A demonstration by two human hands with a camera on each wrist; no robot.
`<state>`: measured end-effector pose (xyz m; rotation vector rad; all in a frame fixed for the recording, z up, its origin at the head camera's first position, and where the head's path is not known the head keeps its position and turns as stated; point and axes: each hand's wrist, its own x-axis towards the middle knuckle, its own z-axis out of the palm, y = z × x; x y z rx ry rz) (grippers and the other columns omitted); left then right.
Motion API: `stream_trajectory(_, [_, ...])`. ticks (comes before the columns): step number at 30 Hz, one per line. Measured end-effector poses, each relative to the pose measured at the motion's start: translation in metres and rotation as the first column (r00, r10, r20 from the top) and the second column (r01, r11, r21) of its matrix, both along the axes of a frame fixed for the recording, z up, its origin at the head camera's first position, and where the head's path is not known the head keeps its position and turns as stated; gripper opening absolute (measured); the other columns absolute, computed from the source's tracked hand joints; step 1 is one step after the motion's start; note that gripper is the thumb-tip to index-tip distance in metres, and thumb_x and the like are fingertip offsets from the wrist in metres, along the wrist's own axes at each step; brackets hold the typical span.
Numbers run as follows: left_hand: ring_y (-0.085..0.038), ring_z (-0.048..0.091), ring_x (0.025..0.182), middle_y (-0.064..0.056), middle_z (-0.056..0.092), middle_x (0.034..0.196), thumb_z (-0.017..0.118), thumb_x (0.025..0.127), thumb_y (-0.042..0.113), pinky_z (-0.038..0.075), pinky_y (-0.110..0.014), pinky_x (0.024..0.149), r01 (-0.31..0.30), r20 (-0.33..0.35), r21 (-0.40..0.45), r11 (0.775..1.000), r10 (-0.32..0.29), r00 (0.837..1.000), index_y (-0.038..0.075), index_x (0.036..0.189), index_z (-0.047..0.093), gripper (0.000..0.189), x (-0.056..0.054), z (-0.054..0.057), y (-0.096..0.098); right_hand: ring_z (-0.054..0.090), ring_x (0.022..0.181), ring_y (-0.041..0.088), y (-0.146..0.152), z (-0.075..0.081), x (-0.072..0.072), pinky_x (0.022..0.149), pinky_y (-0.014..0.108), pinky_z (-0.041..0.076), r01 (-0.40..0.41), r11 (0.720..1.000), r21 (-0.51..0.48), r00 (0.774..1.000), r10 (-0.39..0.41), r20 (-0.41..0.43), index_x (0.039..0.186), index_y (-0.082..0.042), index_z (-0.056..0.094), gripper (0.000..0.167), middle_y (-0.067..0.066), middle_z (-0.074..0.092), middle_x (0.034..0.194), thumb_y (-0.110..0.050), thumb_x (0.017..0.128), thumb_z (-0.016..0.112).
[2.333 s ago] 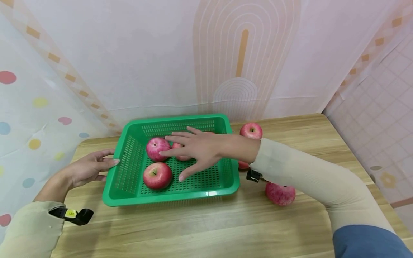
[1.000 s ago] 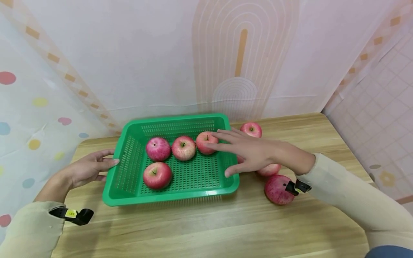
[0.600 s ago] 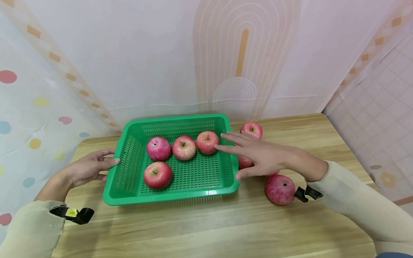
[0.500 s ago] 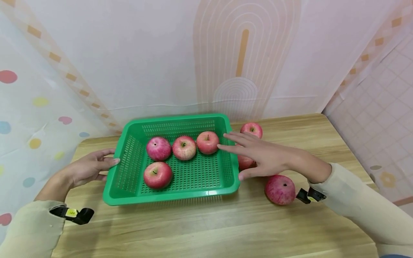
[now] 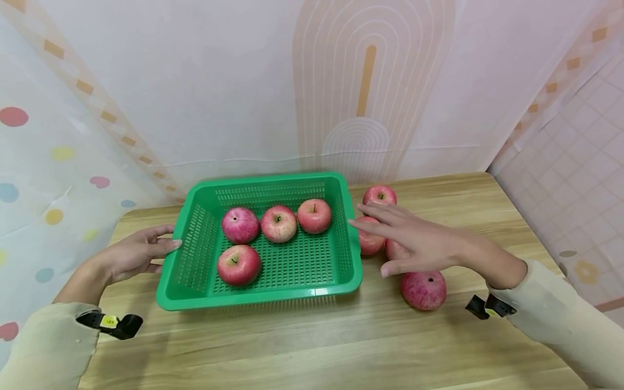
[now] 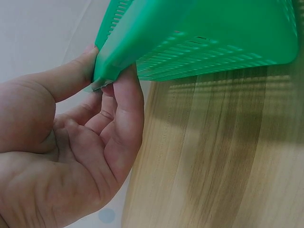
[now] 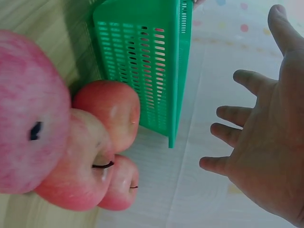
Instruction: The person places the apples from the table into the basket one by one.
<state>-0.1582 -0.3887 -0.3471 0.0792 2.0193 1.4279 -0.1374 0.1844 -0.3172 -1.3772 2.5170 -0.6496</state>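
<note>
A green plastic basket (image 5: 258, 299) holds several red apples, one of them a paler striped apple (image 5: 278, 223). My left hand (image 5: 134, 252) pinches its left rim; in the left wrist view the thumb lies on one side of the rim (image 6: 123, 52) and the fingers curl under it. My right hand (image 5: 419, 241) hovers with spread fingers over the loose apples right of the basket, holding nothing. Under it a dark red apple (image 5: 423, 290) shows, and another apple (image 5: 397, 251) is partly hidden. In the right wrist view the hand (image 7: 270, 137) is apart from apples and basket.
Close to the basket's right side lies one apple (image 5: 369, 238), with another apple (image 5: 379, 195) farther back. All stand on a wood-grain table (image 5: 302, 346). A patterned wall covering (image 5: 234, 97) rises behind the table's back edge.
My right hand has moved from over the basket rightward to above the loose apples, uncovering the apples inside. The left hand and basket have stayed put.
</note>
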Motion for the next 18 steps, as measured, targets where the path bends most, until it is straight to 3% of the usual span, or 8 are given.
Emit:
stream_trajectory(5, [-0.017,0.071,0.100,0.004,0.071,0.113,0.047,0.111,0.018,0.060,-0.040,0.085,-0.003,-0.004,-0.021,1.000,0.003,1.000,0.002,0.152,0.024,0.050,0.000,-0.001,0.000,0.005,0.156,0.030,0.011,-0.006,0.007,0.120,0.064,0.012,-0.027,0.999,-0.044,0.999,0.025,-0.047,0.163,-0.017,0.025,0.090,0.010,0.012,0.170,-0.058,0.094,0.066])
stream_trajectory(12, [-0.017,0.071,0.100,0.004,0.072,0.113,0.048,0.111,0.018,0.060,-0.040,0.085,-0.006,0.001,-0.023,1.000,0.006,1.000,0.002,0.152,0.025,0.050,0.000,-0.001,0.001,0.011,0.154,0.039,0.025,-0.015,0.015,0.116,0.068,0.018,-0.003,0.998,-0.070,0.999,0.000,-0.044,0.163,-0.018,0.024,0.090,0.006,0.003,0.171,-0.059,0.094,0.065])
stream_trajectory(18, [-0.017,0.072,0.099,0.004,0.071,0.112,0.049,0.110,0.018,0.060,-0.040,0.084,-0.009,-0.005,-0.028,1.000,0.009,1.000,0.004,0.150,0.028,0.047,0.001,0.000,0.002,0.014,0.154,0.033,0.033,-0.024,0.021,0.113,0.069,0.026,0.036,0.993,-0.112,0.999,-0.039,-0.027,0.163,-0.016,0.023,0.093,0.005,0.006,0.171,-0.064,0.093,0.062])
